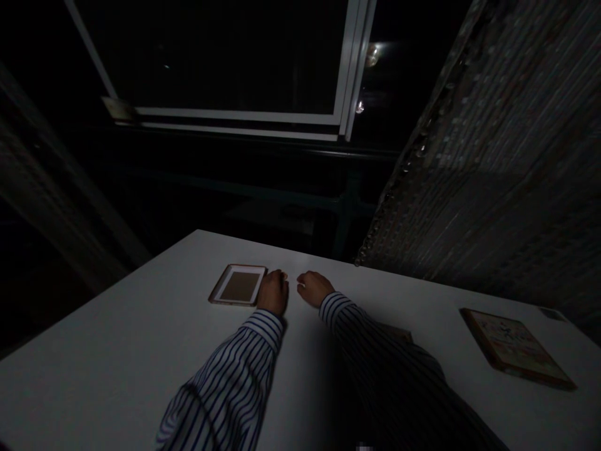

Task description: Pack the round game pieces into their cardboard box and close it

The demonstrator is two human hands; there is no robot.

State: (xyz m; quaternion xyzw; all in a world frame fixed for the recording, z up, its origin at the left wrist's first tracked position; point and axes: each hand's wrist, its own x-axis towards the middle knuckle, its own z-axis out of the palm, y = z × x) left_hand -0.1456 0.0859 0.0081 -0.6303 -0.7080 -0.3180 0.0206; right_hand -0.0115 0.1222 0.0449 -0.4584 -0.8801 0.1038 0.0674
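Observation:
Both my hands are at the far part of a white table [188, 351], a short gap between them. My left hand [273, 292] is closed, fingers curled, beside the right edge of a shallow open box [233, 303] with a brown rim, a white inner border and a brown middle. My right hand [314, 288] is also closed, its thumb and fingers drawn together toward the left hand. Whatever is in either hand is too small and dark to make out. Under my right forearm, a brown-edged flat thing [399, 333] is mostly hidden.
A flat box [516, 347] with a printed top lies at the right of the table, and a small dark card [551, 314] lies behind it. A beaded curtain [469, 188] hangs along the right. Past the far table edge stands a dark window with a white frame [244, 116].

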